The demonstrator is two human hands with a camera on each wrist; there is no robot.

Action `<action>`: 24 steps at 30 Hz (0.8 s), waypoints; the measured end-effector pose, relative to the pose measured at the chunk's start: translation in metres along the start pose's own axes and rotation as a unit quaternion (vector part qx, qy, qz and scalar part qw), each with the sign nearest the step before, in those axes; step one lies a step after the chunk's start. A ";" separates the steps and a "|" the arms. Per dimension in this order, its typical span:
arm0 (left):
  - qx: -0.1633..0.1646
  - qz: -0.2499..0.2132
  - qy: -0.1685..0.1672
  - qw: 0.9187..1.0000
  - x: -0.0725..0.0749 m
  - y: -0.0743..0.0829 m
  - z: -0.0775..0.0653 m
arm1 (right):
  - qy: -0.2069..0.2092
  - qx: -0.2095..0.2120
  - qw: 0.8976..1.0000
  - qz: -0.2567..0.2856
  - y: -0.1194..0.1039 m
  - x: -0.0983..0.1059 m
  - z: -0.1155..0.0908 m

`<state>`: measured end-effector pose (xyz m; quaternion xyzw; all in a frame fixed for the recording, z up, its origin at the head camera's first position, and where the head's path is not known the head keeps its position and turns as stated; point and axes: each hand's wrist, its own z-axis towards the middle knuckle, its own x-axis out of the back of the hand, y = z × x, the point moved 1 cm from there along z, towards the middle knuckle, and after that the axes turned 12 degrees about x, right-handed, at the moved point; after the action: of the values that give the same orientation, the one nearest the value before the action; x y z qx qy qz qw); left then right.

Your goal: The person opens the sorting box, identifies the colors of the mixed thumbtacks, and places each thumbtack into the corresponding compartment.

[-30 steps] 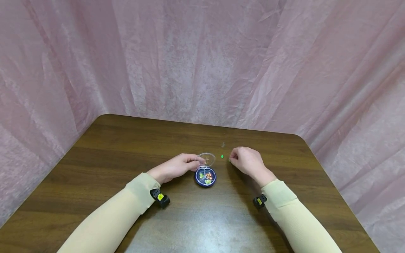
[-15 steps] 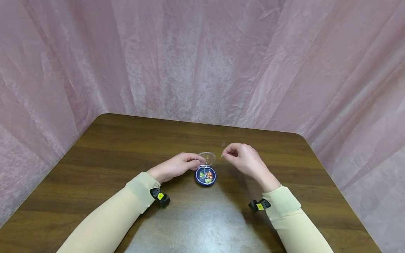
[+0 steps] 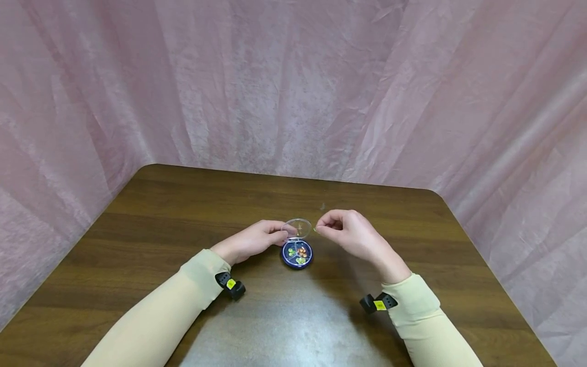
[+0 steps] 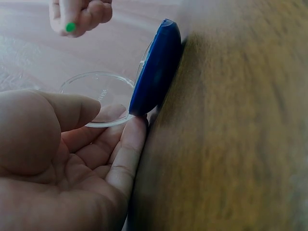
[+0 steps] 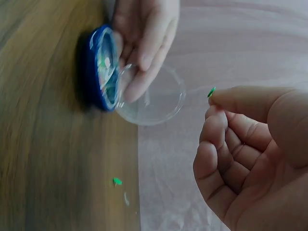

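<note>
A small round blue case (image 3: 297,255) stands with its clear lid (image 3: 300,228) raised. Inside its divided compartments lie several small green and orange pieces. My left hand (image 3: 257,240) grips the lid, with the thumb in front of it and fingers behind, one fingertip right at the case's edge. Just right of the lid, my right hand (image 3: 350,232) pinches a green thumbtack (image 5: 211,92) between thumb and forefinger. Its round green head (image 4: 70,27) faces the left wrist camera. Another green thumbtack (image 5: 117,181) lies on the table, hidden by my right hand in the head view.
The brown wooden table (image 3: 220,199) has rounded far corners. Behind it hangs a pink curtain (image 3: 257,92). A small pale mark (image 3: 322,206) shows on the tabletop beyond the right hand. Each wrist wears a black camera strap (image 3: 231,285).
My right hand has lifted a green thumbtack and moved left with it, toward the case's lid. The left hand and the case have stayed in place.
</note>
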<state>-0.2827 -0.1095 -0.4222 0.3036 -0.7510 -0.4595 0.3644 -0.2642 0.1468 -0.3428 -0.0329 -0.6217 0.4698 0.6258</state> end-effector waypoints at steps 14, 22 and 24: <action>0.006 0.004 -0.003 1.000 0.001 -0.001 -0.001 | -0.032 0.009 0.982 0.185 -0.016 0.000 -0.004; 0.012 0.000 -0.001 1.000 0.002 -0.001 -0.003 | -0.040 0.015 0.965 0.258 -0.024 0.000 -0.006; 0.012 -0.001 -0.002 1.000 0.002 0.000 -0.003 | -0.040 0.025 0.962 0.270 -0.025 0.000 -0.006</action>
<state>-0.2815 -0.1131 -0.4210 0.3075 -0.7567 -0.4514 0.3591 -0.2460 0.1365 -0.3285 -0.1648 -0.6024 0.6377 0.4509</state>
